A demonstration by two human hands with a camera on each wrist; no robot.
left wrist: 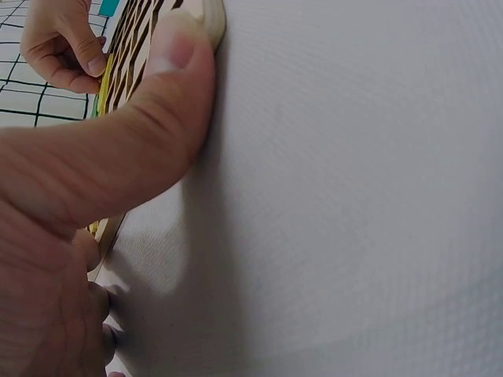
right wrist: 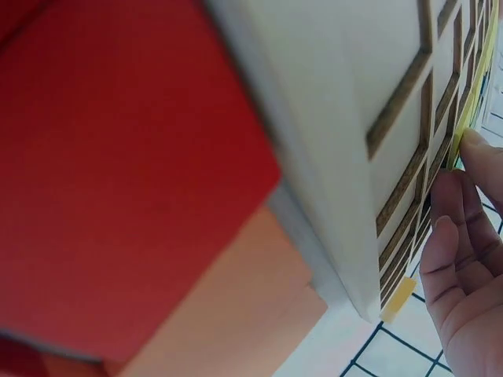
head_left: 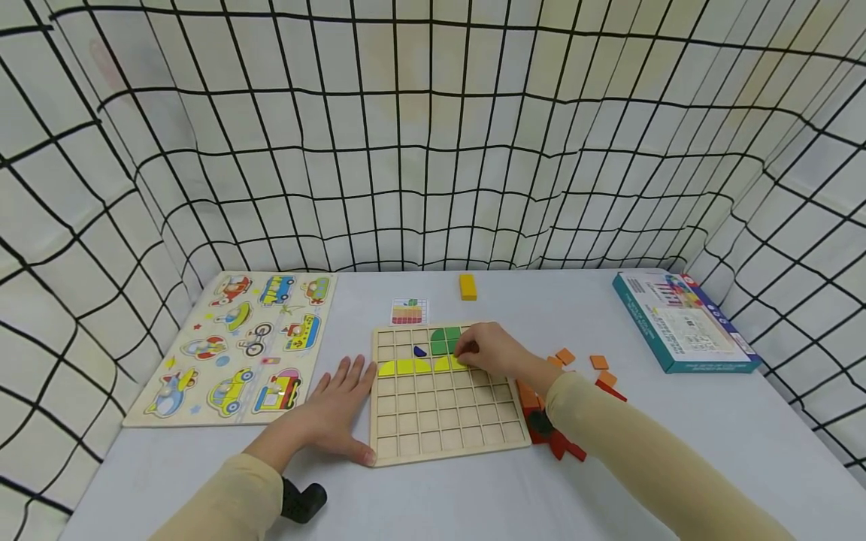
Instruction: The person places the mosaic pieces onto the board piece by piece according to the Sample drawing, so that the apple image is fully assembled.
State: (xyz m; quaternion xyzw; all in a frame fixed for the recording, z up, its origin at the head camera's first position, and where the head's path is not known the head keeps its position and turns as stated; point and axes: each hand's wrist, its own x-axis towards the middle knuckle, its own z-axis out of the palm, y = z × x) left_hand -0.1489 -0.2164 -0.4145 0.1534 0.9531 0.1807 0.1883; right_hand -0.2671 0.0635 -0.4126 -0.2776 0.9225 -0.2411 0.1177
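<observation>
Pinching a yellow piece (head_left: 458, 362) at its fingertips, the right hand (head_left: 489, 349) seats it on the grid board (head_left: 446, 443); the left hand (head_left: 336, 409) lies flat, fingers straight, thumb against the board's near-left corner. Placed: three yellow pieces, two green (head_left: 444, 339), one blue (head_left: 420, 351); lower rows unfilled. Right of the fingers: loose orange and red pieces (head_left: 599, 362).

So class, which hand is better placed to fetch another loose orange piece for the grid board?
Probably the right hand: it is over the grid board beside the loose orange pieces at the board's right. The left hand lies flat at the board's left edge, bracing it.
</observation>
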